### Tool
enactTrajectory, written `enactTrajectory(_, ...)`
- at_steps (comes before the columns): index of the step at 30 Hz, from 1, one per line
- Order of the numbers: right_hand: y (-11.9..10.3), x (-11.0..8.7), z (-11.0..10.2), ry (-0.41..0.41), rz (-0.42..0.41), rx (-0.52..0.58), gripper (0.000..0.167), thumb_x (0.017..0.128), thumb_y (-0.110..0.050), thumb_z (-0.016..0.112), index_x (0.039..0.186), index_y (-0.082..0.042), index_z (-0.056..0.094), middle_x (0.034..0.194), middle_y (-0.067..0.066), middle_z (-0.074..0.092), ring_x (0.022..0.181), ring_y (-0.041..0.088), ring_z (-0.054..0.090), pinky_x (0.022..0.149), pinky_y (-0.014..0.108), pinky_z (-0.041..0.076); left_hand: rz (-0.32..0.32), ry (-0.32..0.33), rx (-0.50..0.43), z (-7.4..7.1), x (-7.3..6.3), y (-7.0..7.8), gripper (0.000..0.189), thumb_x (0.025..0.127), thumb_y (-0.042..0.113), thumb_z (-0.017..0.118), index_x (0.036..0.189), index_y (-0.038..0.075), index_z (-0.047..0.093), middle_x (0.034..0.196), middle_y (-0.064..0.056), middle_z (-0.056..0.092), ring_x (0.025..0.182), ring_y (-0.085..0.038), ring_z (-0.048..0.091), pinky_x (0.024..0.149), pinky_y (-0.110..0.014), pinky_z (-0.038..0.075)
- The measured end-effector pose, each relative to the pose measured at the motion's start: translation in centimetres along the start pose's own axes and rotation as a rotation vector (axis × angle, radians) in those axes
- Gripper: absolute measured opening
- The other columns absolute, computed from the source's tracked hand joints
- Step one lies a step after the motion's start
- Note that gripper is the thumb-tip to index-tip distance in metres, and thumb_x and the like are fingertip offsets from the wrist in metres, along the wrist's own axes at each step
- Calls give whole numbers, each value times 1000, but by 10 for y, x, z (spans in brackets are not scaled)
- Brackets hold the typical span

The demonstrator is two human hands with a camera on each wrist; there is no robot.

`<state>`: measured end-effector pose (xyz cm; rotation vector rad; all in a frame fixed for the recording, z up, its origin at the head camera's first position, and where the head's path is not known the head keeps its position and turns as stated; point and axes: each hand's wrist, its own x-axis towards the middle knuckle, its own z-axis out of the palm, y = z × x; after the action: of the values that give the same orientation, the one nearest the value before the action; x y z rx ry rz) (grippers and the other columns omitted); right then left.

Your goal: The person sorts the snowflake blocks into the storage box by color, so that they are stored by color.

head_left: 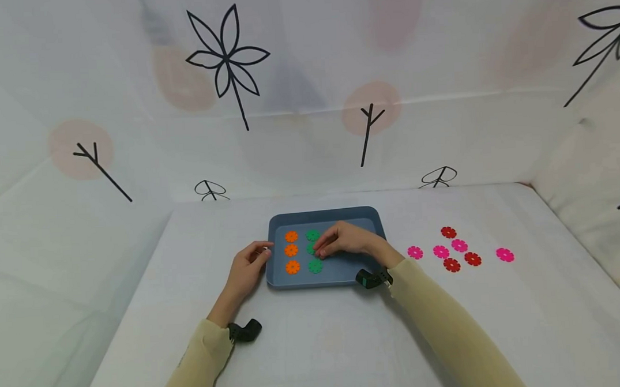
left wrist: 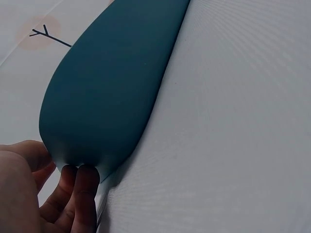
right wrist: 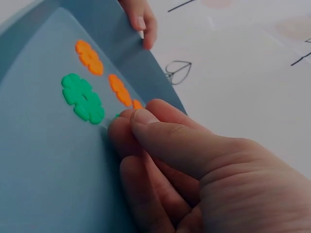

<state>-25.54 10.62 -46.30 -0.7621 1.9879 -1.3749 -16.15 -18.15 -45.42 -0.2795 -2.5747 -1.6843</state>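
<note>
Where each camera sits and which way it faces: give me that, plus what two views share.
Head: on the person's head, facing forward and down over the tray; left hand, right hand and sleeves show.
Left wrist: on that wrist, facing the tray's outside; left-hand fingers show at lower left.
Right wrist: on that wrist, facing into the tray; right hand looms large, left-hand fingers at top.
Shared: head and right wrist both show orange pieces and green pieces.

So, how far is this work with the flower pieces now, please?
Looking done: three orange pieces and two green pieces lie in columns in the tray. In hand: the right hand is at the middle green piece, perhaps pinching it. Probably left: four pink pieces and three red pieces, lying outside the tray.
</note>
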Motion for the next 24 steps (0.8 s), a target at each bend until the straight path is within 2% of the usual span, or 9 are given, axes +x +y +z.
enactTrajectory(5, -4, 0, -2, -1, -27, -24, 25, 90, -5, 73, 113, 2, 73, 106, 10, 74, 98, 20, 70, 84, 32, 54, -8, 8, 0, -1, -1, 0, 26, 102, 9, 58, 121, -5, 66, 93, -24, 61, 74, -18, 51, 67, -23, 42)
enactTrajectory(9, -10, -1, -6, 26, -71, -51, 25, 90, -5, 72, 114, 3, 73, 106, 10, 74, 97, 21, 69, 83, 34, 54, -5, 6, -1, -1, -1, -1, 26, 102, 10, 58, 121, -5, 66, 93, -24, 61, 73, -16, 51, 67, -23, 42)
enactTrajectory(13, -18, -5, -13, 50, -81, -92, 25, 91, -7, 72, 115, 0, 73, 106, 7, 74, 97, 22, 69, 84, 35, 53, -6, 1, 1, 1, 0, -1, 26, 102, 10, 58, 122, -4, 66, 96, -23, 62, 72, -15, 52, 67, -23, 44)
enactTrajectory(19, -29, -20, -29, 79, -89, -113, 27, 93, -7, 69, 118, 3, 71, 112, 12, 72, 101, 27, 68, 89, 38, 52, -5, 5, -2, 1, 1, -3, 26, 101, 10, 59, 121, -4, 66, 97, -22, 63, 71, -14, 52, 66, -23, 44)
enactTrajectory(24, -30, -41, -49, 172, -75, -141, 27, 93, -11, 70, 117, 1, 72, 113, 14, 71, 103, 22, 67, 92, 35, 50, -4, -1, -1, 0, 2, -3, 26, 102, 11, 58, 122, -4, 66, 98, -23, 63, 71, -14, 52, 66, -23, 45)
